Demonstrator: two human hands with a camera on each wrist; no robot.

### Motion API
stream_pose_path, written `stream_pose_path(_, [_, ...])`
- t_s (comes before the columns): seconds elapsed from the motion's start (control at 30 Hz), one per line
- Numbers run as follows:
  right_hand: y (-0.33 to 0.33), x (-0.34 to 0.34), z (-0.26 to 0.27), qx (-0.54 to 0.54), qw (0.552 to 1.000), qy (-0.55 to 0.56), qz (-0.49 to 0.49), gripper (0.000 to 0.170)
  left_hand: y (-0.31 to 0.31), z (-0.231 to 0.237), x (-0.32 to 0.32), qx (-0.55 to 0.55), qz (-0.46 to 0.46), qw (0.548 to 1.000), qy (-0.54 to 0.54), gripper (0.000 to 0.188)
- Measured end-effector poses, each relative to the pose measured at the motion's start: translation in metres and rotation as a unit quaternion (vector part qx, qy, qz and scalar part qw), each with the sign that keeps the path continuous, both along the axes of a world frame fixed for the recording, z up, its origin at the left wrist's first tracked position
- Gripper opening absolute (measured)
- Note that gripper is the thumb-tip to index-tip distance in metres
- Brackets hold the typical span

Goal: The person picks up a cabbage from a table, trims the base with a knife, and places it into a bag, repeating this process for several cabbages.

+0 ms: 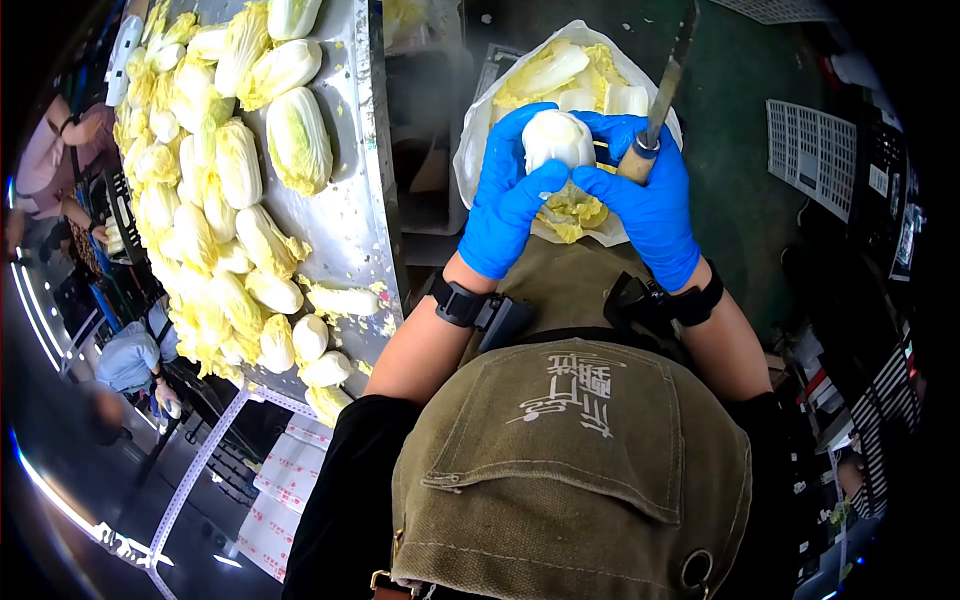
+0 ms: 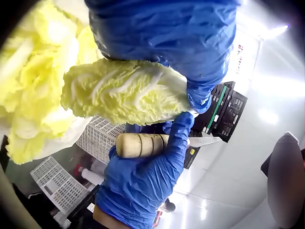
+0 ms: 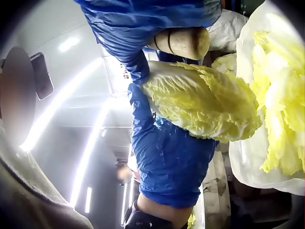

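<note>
In my left hand, gloved in blue, I grip a napa cabbage with its white base facing up towards me. Its yellow crinkled leaves show along the side of the cabbage in the left wrist view. My right hand, in a matching glove, holds a knife by its wooden handle. The blade points away and upward, off to the right of the cabbage. My right thumb is at the cabbage's base, close to the left thumb. Both hands are over a white-lined container of loose leaves.
A metal table on the left bears a heap of napa cabbages. White plastic crates stand on the green floor at the right. Beyond the table, other people are seen at the far left.
</note>
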State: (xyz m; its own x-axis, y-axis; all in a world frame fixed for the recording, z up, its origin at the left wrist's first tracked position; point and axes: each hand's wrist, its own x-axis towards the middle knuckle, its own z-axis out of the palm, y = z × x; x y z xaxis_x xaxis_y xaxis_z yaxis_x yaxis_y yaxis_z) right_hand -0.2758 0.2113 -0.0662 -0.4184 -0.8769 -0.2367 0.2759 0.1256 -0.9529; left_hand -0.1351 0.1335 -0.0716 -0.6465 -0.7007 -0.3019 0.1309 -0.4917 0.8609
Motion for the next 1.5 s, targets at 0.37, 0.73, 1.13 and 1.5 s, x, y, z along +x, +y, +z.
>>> stream_pose_path(0.37, [0.003,0.007,0.001,-0.021,0.997,0.064,-0.036,0.037,0.005,0.012,-0.002,-0.04,0.023,0.998,-0.032,0.061])
stream_pose_path(0.73, [0.002,0.01,-0.02,0.13,0.942,0.293,-0.104,0.028,0.018,0.0,-0.011,-0.123,0.099,0.98,-0.119,0.051])
stream_pose_path(1.13, [0.029,-0.034,-0.077,0.162,0.957,0.184,-0.155,0.027,-0.018,-0.056,0.028,0.217,0.269,0.933,0.101,0.045])
stream_pose_path(1.5, [0.0,0.009,0.007,0.009,0.996,0.07,0.06,0.048,0.005,-0.006,0.015,0.026,0.003,0.999,0.028,0.055])
